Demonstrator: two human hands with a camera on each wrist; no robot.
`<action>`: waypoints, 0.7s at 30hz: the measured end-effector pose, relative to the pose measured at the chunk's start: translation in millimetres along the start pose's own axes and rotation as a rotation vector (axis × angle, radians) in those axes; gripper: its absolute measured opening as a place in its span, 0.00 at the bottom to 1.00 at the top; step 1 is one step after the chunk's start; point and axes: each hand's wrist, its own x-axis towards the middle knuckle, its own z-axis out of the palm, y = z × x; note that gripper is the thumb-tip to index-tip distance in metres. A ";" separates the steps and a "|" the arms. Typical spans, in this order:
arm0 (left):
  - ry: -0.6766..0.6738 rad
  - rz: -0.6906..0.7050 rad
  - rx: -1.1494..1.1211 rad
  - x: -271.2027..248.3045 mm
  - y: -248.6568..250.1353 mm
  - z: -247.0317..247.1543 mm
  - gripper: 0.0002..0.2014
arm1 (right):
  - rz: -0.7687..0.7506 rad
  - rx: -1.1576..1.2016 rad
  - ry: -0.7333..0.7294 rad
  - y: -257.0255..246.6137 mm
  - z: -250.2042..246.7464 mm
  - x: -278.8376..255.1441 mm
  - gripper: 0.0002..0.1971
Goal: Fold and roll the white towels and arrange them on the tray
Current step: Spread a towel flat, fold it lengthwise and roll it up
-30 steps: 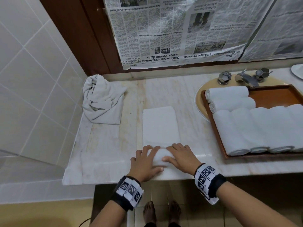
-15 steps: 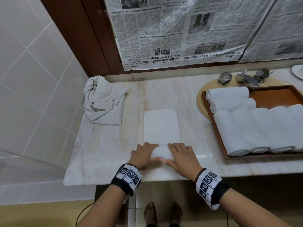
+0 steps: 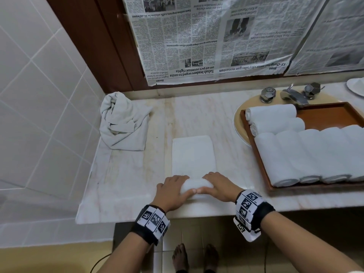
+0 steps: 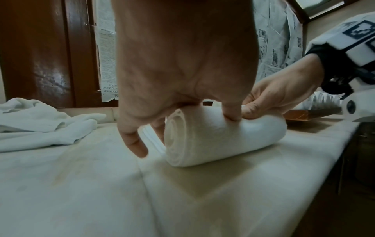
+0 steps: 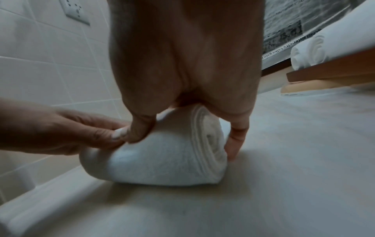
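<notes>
At the bottom centre, the left hand and right hand curl their grip round a half-rolled towel on the surface. At right, the tray holds six finished rolls. At upper left, a crumpled towel remains unfolded.

Bare forearms & feet; black wristbands w/ white blocks printed w/ black square markers.

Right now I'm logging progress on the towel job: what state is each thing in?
Towel being rolled: partly rolled, far part flat.
Left hand: gripping the roll.
Right hand: gripping the roll.
Tray: holds six rolled towels.
Crumpled towel: unfolded, heaped.
Faucet: no water seen.
</notes>
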 end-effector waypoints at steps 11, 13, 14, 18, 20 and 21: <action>-0.019 0.004 -0.218 6.1 -11.3 5.3 0.34 | -0.059 -0.489 0.251 -10.4 30.4 -15.9 0.44; 0.048 0.047 -0.107 -5.0 -8.0 12.9 0.34 | -0.067 -0.423 0.194 -7.8 20.8 -9.5 0.51; 0.100 0.066 -0.045 -10.9 -6.3 17.0 0.35 | -0.060 -0.374 0.147 -6.8 14.7 -6.9 0.52; 0.189 0.078 0.011 -18.0 -6.0 27.7 0.37 | -0.023 -0.222 -0.008 -9.4 -3.6 1.1 0.37; 0.138 0.069 -0.062 -11.8 -9.6 22.1 0.36 | 0.003 -0.164 -0.056 -11.1 -4.7 0.3 0.34; 0.095 0.061 -0.106 -8.1 -9.6 16.1 0.35 | 0.016 -0.150 -0.048 -10.9 -2.7 -1.4 0.34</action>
